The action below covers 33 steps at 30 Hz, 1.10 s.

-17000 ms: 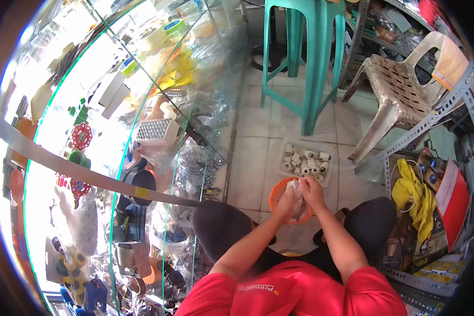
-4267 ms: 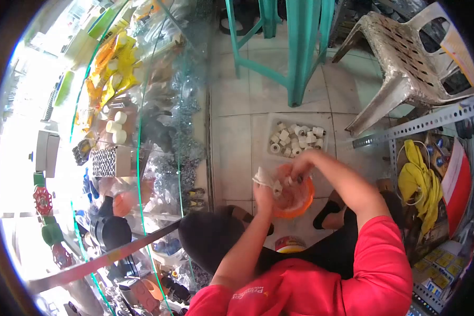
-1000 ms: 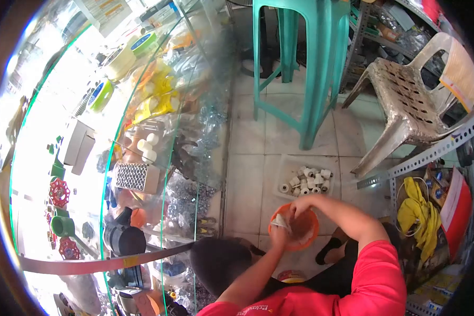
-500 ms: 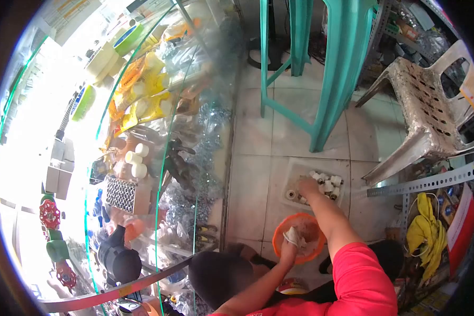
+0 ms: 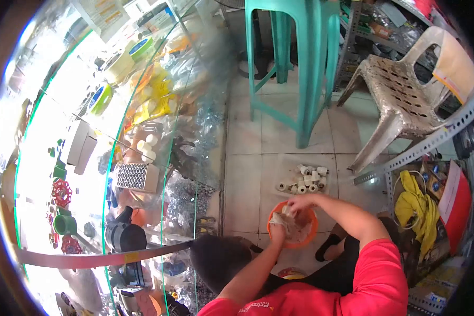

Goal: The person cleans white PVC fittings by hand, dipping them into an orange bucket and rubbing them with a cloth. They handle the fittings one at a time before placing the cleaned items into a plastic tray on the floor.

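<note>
An orange basin point(image 5: 314, 234) stands on the floor between my knees. My left hand point(image 5: 277, 231) is inside its left side, closed around a whitish cloth point(image 5: 280, 217). Over the far rim of the basin, my right hand point(image 5: 302, 203) points down beside the cloth with bent fingers. Its fingertips are close together, and anything between them is too small to make out. Just beyond the basin lies a clear plastic tray point(image 5: 284, 167) with several white pipe fittings point(image 5: 306, 181), some showing dark round openings.
A glass display case point(image 5: 166, 174) full of bagged hardware runs along my left. Ahead stands a green plastic stool point(image 5: 303, 79). To the right are a worn plastic chair point(image 5: 392, 84), a perforated metal shelf point(image 5: 432, 139) and a yellow cloth point(image 5: 413, 203).
My right hand has come back from the tray of fittings to the orange basin, beside the cloth. My left hand still holds the cloth. The camera view has shifted slightly.
</note>
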Each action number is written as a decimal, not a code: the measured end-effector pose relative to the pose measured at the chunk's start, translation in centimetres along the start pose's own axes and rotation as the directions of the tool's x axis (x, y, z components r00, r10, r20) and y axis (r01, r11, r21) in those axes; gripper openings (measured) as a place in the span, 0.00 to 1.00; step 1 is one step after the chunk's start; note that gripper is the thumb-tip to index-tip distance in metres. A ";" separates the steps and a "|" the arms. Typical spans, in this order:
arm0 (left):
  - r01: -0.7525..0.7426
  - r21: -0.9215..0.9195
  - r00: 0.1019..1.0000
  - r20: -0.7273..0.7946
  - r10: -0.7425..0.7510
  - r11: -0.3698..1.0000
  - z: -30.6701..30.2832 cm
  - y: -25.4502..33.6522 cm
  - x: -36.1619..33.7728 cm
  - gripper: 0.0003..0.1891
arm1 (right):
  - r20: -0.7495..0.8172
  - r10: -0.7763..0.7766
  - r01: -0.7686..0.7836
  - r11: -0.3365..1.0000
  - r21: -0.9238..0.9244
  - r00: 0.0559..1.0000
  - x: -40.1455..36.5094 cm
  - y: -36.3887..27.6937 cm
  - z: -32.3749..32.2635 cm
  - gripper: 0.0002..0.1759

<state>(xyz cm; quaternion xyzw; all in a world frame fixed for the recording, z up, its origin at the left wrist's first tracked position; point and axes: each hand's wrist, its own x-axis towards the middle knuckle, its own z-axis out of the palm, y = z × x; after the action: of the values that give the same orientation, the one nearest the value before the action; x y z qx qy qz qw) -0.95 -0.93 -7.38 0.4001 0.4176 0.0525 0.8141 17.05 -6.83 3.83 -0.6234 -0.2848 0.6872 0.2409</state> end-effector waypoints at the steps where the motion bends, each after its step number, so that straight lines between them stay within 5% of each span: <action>1: 0.011 -0.082 0.999 0.044 -0.008 0.997 0.4 0.9 -0.4 0.25 | -0.047 0.023 -0.030 0.990 -0.139 0.999 0.0 0.4 1.5 0.26; 3: 0.007 -0.109 0.996 0.090 0.003 0.994 0.1 0.4 -0.1 0.25 | -0.149 0.050 -0.106 0.910 -0.402 0.988 0.5 1.6 4.3 0.29; 4: -0.012 -0.057 0.996 0.091 0.017 0.998 -1.5 -2.0 2.0 0.25 | -0.340 -0.003 -0.154 0.888 -0.434 0.940 1.2 2.7 5.8 0.30; 6: 0.037 0.041 0.997 0.073 -0.040 0.998 -1.8 -2.3 2.2 0.25 | -0.471 0.142 -0.367 0.826 -0.428 0.870 1.4 3.2 7.4 0.28; 9: 0.166 0.106 0.982 0.070 -0.174 0.980 -1.0 -0.2 0.2 0.28 | -0.854 -0.049 -0.284 0.932 -0.226 0.519 8.9 12.6 9.4 0.26; 12: 0.167 0.076 0.969 0.173 -0.178 0.983 -3.1 -3.0 2.9 0.29 | -0.875 -0.053 -0.170 0.974 -0.152 0.481 7.3 12.1 10.8 0.24; 14: 0.196 0.112 0.960 0.183 -0.214 0.974 -2.8 -2.6 2.6 0.29 | -0.887 0.171 0.091 0.969 0.231 0.428 6.7 11.4 10.9 0.23; 15: 0.202 0.132 0.961 0.164 -0.223 0.970 -2.0 -1.4 1.5 0.29 | -0.860 0.280 0.225 0.888 0.401 0.427 6.5 11.2 11.0 0.22; 18: 0.144 0.195 0.967 0.180 -0.180 0.970 -0.3 1.4 -1.3 0.28 | -0.828 -0.028 0.021 1.000 -0.020 0.560 12.1 17.1 9.5 0.22; 21: 0.004 0.253 0.939 0.331 -0.091 0.967 -0.5 0.8 -1.2 0.26 | -0.775 -0.160 0.105 0.987 -0.121 0.611 -1.2 3.9 10.3 0.22; 24: -0.004 0.309 0.923 0.367 -0.116 0.951 1.6 4.4 -3.9 0.25 | -0.639 -0.197 -0.045 0.939 -0.342 0.744 0.4 5.3 9.4 0.26; 27: -0.009 0.217 0.934 0.349 -0.069 0.976 3.1 5.7 -4.9 0.24 | -0.667 -0.553 0.263 0.830 -0.491 0.499 1.7 7.1 9.0 0.20; 29: 0.089 0.058 0.896 0.432 -0.106 0.994 3.1 6.0 -4.7 0.23 | -0.717 -0.373 0.355 0.916 -0.186 0.588 -0.1 5.5 9.8 0.20; 30: -0.028 0.130 0.913 0.407 -0.028 0.991 2.7 5.2 -4.2 0.23 | -0.718 -0.284 0.385 0.923 -0.024 0.635 -1.3 4.5 9.9 0.19; 33: -0.308 0.341 0.922 0.337 0.191 0.888 2.0 3.5 -3.9 0.22 | -0.806 -0.208 0.280 0.959 -0.055 0.554 -2.7 3.2 11.2 0.21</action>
<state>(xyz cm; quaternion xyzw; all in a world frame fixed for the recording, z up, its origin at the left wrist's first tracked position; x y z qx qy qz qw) -1.16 -1.45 -1.82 0.6071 0.2381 0.0141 0.7580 6.33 -12.01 4.24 -0.8102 -0.2012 0.3017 0.4605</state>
